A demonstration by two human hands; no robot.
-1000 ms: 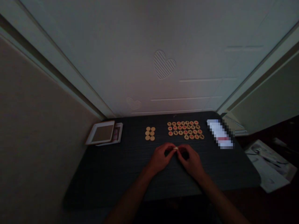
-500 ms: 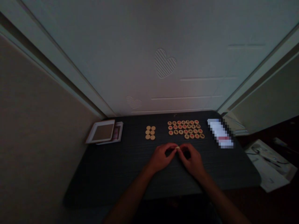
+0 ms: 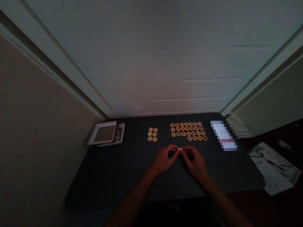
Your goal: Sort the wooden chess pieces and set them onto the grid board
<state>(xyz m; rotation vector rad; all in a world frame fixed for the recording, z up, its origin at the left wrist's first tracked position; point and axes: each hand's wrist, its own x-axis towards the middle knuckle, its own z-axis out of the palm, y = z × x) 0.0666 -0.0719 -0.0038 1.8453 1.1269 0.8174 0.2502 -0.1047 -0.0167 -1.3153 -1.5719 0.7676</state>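
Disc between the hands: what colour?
The disc is pale cream, clearest in the head view; any marking on it can't be made out.

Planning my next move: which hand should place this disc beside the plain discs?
Left, probably: the left hand sits nearer the plain discs, while the right hand lies toward the marked pieces. Both pinch the disc.

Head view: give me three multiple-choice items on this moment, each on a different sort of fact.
1. Where are the marked xiangqi pieces relative to the plain pieces?
A) Right B) Left C) Beneath

2. How many plain pieces are there?
A) Four B) Six C) Nine

3. What is the state of the pale piece?
A) Lying on the table B) Stacked on others C) Pinched between the left hand and right hand

1: A, they lie further right in view.
2: B, two columns of three.
3: C, both hands' fingers meet on it.
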